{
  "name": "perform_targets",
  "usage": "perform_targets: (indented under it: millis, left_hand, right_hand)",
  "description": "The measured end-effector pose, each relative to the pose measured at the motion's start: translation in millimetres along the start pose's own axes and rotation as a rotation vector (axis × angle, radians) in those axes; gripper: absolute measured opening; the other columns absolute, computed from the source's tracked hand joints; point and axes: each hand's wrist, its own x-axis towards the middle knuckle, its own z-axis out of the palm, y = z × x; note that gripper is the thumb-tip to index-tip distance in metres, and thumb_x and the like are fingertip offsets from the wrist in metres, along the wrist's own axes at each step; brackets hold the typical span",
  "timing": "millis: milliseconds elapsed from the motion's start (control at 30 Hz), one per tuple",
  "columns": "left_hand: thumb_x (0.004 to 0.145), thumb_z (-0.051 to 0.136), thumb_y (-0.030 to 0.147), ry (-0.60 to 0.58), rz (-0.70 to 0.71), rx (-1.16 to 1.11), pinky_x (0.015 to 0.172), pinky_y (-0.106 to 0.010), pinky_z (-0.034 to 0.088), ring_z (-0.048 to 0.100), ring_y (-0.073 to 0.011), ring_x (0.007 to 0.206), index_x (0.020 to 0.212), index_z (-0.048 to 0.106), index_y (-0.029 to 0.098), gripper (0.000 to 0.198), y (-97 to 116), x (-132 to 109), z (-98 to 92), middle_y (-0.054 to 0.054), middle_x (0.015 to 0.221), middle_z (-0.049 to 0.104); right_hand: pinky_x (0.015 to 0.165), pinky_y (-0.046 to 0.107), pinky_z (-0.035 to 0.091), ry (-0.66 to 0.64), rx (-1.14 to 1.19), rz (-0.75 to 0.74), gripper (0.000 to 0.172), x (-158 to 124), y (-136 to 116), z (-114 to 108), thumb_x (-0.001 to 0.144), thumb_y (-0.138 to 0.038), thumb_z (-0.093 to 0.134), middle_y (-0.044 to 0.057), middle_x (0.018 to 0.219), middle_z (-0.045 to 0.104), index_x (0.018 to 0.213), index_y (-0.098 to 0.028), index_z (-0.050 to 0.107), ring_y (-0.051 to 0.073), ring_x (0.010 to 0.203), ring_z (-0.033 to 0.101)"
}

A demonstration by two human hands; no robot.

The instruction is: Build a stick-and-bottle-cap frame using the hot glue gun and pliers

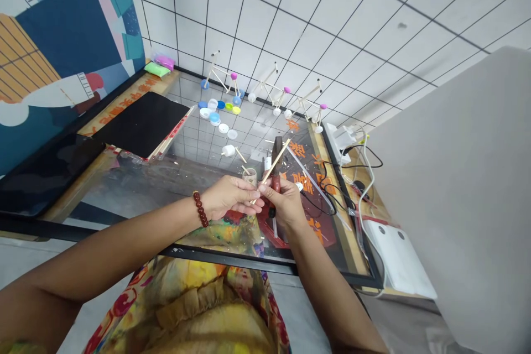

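Note:
A thin wooden stick [277, 159] slants up to the right from my fingers. My left hand [232, 196] pinches its lower end, fingers closed. My right hand [286, 204] is closed too, its thumb against the stick beside the left fingertips. A tool with a dark head and a red-brown handle [276, 181] is at my right hand; I cannot tell whether the palm grips it. Just beyond my fingers stand a small jar [249, 176] and a small white bottle [267, 164]. A white cap with a stick in it [228, 150] lies farther off.
Three stick frames with coloured caps [226, 74] stand along the back edge. Loose bottle caps [214, 117] lie before them. At left are a black board [143, 121] and a dark screen-like slab [47, 174]. Cables [365, 177] and a white box [398, 257] lie right.

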Motion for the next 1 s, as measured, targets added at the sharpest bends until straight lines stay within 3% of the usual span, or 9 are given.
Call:
perform_targets:
  millis: [300,467,667,867,1000]
  left_hand:
    - [0.063,0.088,0.027,-0.007,-0.015,-0.021,0.066,-0.024,0.058,0.071,-0.0152,0.065,0.082,0.073,0.006,0.032,0.8,-4.0,4.1,-0.012,0.076,0.074]
    - [0.066,0.085,0.032,-0.052,-0.073,0.032,0.064,-0.027,0.057,0.072,-0.0192,0.067,0.084,0.07,0.005,0.036,1.4,-2.0,-0.5,-0.014,0.077,0.074]
    - [0.07,0.082,0.032,-0.096,-0.108,0.048,0.066,-0.03,0.057,0.073,-0.0221,0.07,0.085,0.07,0.005,0.034,3.9,-2.4,-1.4,-0.017,0.08,0.074]
    - [0.063,0.085,0.039,-0.056,0.006,0.124,0.056,-0.024,0.054,0.068,-0.0151,0.057,0.074,0.069,0.007,0.037,-5.8,-0.5,0.6,-0.01,0.066,0.071]
    - [0.066,0.083,0.041,-0.041,0.008,0.168,0.054,-0.024,0.053,0.066,-0.0142,0.054,0.071,0.068,0.008,0.036,-10.6,1.9,0.5,-0.009,0.063,0.069]
  right_hand:
    - [0.067,0.028,0.046,-0.047,0.116,-0.014,0.021,-1.1,-6.6,2.6,0.06,-0.036,0.086,-0.001,0.075,0.061,0.064,-0.022,0.07,0.012,0.067,0.054]
    - [0.06,0.026,0.043,0.013,0.114,0.008,0.023,0.0,-4.9,4.2,0.064,-0.037,0.083,-0.003,0.07,0.057,0.065,-0.021,0.066,0.01,0.059,0.048]
    - [0.061,0.026,0.042,0.035,0.077,-0.016,0.023,2.1,-1.8,2.6,0.062,-0.037,0.084,-0.002,0.072,0.056,0.065,-0.022,0.067,0.011,0.063,0.048]
    - [0.065,0.028,0.044,0.015,0.046,-0.041,0.023,1.5,-2.8,2.4,0.062,-0.04,0.083,0.0,0.079,0.061,0.066,-0.022,0.069,0.014,0.071,0.054]
    - [0.066,0.028,0.044,-0.016,0.08,-0.024,0.02,1.0,-2.7,2.4,0.065,-0.039,0.082,0.0,0.079,0.062,0.071,-0.022,0.072,0.013,0.069,0.054]
